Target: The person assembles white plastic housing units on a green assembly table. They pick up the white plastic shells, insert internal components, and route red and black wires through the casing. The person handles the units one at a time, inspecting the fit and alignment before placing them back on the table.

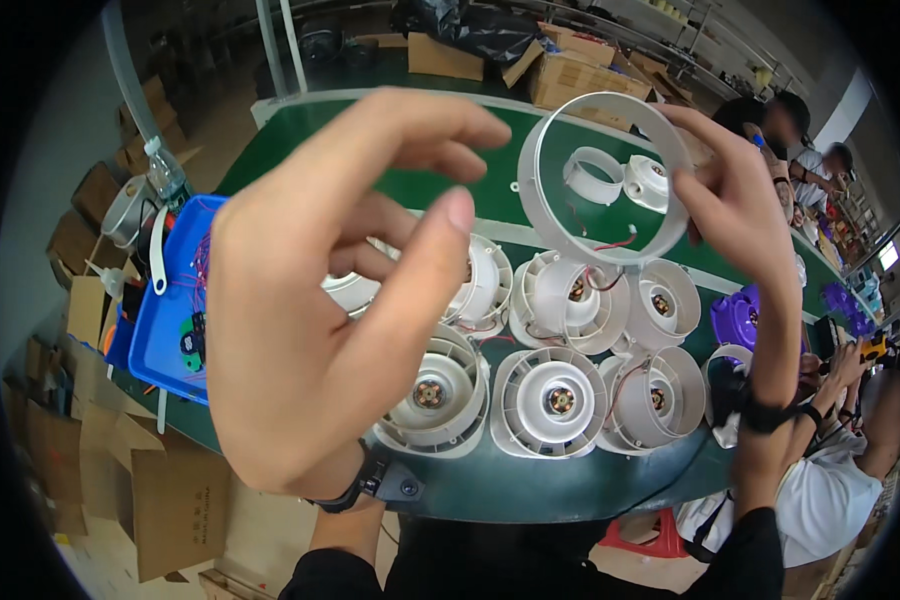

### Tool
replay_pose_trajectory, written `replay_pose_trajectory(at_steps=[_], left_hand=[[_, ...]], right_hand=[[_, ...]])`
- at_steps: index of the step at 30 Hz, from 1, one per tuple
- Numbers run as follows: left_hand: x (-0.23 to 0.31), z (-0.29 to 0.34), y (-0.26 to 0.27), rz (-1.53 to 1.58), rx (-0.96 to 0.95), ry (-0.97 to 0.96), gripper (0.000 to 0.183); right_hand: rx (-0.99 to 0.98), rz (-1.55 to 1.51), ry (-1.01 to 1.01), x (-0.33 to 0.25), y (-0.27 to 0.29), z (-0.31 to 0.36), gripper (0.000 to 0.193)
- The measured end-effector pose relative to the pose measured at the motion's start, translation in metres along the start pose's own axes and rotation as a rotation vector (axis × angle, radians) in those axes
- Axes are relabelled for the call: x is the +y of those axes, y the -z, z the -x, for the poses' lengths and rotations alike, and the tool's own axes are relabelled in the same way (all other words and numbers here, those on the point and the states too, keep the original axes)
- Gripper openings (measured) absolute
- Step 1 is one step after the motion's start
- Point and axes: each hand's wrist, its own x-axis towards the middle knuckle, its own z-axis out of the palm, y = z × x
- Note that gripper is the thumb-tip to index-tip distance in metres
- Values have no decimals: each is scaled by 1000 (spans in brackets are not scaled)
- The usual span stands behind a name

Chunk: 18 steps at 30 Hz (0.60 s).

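My right hand (735, 200) grips a white plastic ring (536, 195) by its right side and holds it up above the table. A thin red wire with a small white plug shows within the ring's opening. My left hand (300, 290) is raised close to the camera, fingers curved and apart, with nothing in it. Below both hands, several white round fan housings (515, 410) with motors at their centres stand in two rows. Through the ring I see a smaller white ring (578, 182) and a white round part (638, 186). My left hand hides some of the housings.
The housings stand on a green table (300, 140). At the left is a blue tray (150, 345) with wires, near a clear bottle (166, 172). Cardboard boxes (175, 510) lie at lower left. Purple housings (736, 318) and people (830, 480) are at the right.
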Motion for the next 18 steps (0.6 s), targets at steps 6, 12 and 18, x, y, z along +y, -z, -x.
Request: replay_pose_trajectory(at_steps=[6, 12, 18], left_hand=[[3, 0, 9, -110, 173, 36, 29], [-18, 6, 47, -141, 343, 35, 30], [-33, 13, 81, -226, 381, 13, 33]], right_hand=[[-415, 192, -243, 80, -44, -100, 48], [-658, 496, -450, 112, -138, -157, 30], [-423, 322, -331, 111, -184, -175, 45]])
